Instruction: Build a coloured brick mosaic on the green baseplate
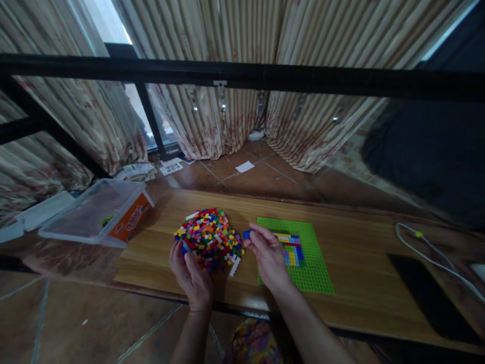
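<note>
My right hand (267, 255) pinches a small blue brick (247, 234) between thumb and fingertips, just right of the brick pile. Behind that hand lies a green baseplate (316, 263). A flat build of blue, yellow, red and light-blue bricks (293, 248) sits on it, partly hidden by the hand. At the near left edge of a heap of loose colourful bricks (212, 235), my left hand (191, 278) has its fingers and thumb curled around a blue brick (185, 248). Its fingers cover part of that brick. A white brick (234, 267) lies at the heap's near right side.
A clear plastic box (87, 217) with an orange label stands left of the wooden table (356, 253). A dark flat panel (432, 298) and a white cable (428, 252) lie on the right. A black metal bar (242, 76) crosses in front of the curtains.
</note>
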`<state>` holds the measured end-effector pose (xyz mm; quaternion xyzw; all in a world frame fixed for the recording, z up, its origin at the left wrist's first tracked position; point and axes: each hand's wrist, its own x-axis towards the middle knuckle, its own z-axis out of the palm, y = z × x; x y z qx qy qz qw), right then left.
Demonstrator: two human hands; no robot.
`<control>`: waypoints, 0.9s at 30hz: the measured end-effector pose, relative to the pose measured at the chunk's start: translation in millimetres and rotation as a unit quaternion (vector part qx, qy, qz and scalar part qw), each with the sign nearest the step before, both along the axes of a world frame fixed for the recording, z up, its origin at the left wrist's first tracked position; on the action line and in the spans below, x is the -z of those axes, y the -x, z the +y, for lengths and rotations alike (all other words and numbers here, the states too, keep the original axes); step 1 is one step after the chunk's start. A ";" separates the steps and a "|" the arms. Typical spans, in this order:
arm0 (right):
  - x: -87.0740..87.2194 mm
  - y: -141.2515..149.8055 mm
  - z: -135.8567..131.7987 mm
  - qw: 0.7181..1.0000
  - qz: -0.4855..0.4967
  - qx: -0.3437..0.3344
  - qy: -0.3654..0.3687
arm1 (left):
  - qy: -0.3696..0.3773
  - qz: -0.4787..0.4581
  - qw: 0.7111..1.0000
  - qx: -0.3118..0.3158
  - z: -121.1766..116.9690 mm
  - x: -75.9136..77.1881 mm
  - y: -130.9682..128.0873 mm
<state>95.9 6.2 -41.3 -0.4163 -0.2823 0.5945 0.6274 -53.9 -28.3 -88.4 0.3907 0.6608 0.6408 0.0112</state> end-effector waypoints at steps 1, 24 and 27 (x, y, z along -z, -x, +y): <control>-0.5 -7.1 -5.3 1.000 -0.010 -0.001 -0.004 | 0.001 0.018 1.000 -0.001 0.9 -0.8 0.7; 12.0 -126.2 17.3 0.836 -0.520 -0.027 -0.176 | 0.205 0.374 0.897 0.115 -20.1 -12.5 -43.4; 20.1 -125.6 27.4 0.832 -0.525 -0.032 -0.174 | 0.188 0.374 0.900 0.123 -21.6 -14.1 -45.5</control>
